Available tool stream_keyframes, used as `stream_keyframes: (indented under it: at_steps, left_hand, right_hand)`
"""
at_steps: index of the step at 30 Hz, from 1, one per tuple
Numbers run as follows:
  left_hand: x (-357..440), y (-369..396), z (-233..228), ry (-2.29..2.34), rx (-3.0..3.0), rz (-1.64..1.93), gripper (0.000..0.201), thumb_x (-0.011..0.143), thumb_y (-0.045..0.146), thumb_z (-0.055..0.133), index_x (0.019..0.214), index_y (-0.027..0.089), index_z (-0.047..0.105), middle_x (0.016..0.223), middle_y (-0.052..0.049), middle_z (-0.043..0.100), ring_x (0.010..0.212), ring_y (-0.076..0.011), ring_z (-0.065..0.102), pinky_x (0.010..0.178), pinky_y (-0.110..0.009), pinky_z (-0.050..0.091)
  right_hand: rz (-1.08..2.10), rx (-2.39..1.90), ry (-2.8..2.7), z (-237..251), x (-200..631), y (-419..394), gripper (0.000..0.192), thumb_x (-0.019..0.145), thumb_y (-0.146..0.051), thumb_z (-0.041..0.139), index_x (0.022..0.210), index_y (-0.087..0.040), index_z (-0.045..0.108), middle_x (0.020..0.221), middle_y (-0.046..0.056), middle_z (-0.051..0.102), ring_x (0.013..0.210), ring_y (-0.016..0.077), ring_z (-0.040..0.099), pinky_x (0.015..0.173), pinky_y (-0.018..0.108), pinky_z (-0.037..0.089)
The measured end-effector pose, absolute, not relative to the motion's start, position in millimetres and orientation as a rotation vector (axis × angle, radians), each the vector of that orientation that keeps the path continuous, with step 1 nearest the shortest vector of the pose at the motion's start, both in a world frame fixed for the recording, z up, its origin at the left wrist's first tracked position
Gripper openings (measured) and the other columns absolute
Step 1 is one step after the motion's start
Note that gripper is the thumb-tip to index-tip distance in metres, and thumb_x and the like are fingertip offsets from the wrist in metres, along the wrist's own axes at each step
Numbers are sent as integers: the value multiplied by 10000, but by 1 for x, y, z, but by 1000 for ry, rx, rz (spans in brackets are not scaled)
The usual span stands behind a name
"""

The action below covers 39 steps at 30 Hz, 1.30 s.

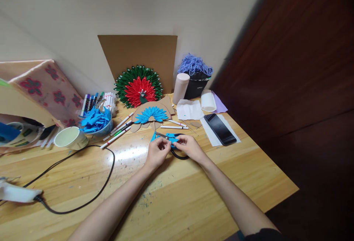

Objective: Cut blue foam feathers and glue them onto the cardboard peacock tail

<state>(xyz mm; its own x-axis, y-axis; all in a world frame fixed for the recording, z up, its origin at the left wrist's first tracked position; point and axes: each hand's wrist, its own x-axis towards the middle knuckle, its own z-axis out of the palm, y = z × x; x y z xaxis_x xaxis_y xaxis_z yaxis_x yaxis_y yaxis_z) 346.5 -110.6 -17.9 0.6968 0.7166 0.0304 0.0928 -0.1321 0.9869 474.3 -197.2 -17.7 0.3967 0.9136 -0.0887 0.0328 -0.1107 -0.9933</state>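
My left hand and my right hand meet over the wooden table, both pinching a small blue paper piece between their fingertips. Black-handled scissors lie on the table right under my hands, blades pointing left. Just beyond them sits a cardboard fan shape with blue paper petals glued on. A finished red and green paper fan leans against a cardboard sheet at the wall.
A bowl of blue paper scraps, a white cup, loose markers, a glue gun with black cable, a black phone, tissue, a beige tube and a black pot of purple yarn surround the spot.
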Motion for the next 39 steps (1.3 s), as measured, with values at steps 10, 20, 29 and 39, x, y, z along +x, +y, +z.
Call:
stream_keyframes:
  at_steps: [10, 20, 29, 39]
  left_hand:
    - [346, -107, -12, 696, 1490, 639, 271, 677, 378, 619, 578, 149, 514, 502, 37, 474, 453, -66, 405, 430, -181, 320]
    - [343, -108, -15, 616, 1550, 602, 259, 791, 376, 517, 655, 155, 514, 551, 36, 491, 468, -76, 426, 477, -198, 348]
    - [342, -112, -5, 534, 1835, 728, 134, 788, 282, 543, 734, 169, 590, 768, -38, 592, 762, -160, 539, 722, -277, 419]
    - [343, -111, -5, 550, 1781, 719, 192, 791, 328, 536, 704, 172, 607, 746, -36, 605, 745, -162, 547, 716, -270, 412]
  right_hand:
    - [162, -1637, -1485, 14, 479, -210, 145, 743, -207, 610, 889, -212, 613, 888, 55, 591, 878, 202, 544, 812, 366, 452]
    - [70, -1616, -1572, 11, 470, -207, 75, 795, -172, 551, 812, -210, 613, 830, 51, 581, 834, 188, 531, 762, 334, 448]
    - [331, -1613, -1215, 0, 463, -201, 40, 762, -178, 563, 724, -190, 570, 790, 36, 574, 775, 170, 558, 693, 284, 458]
    - [314, -1636, -1248, 3, 463, -201, 56, 762, -170, 546, 791, -199, 584, 808, 33, 576, 751, 165, 558, 685, 282, 470]
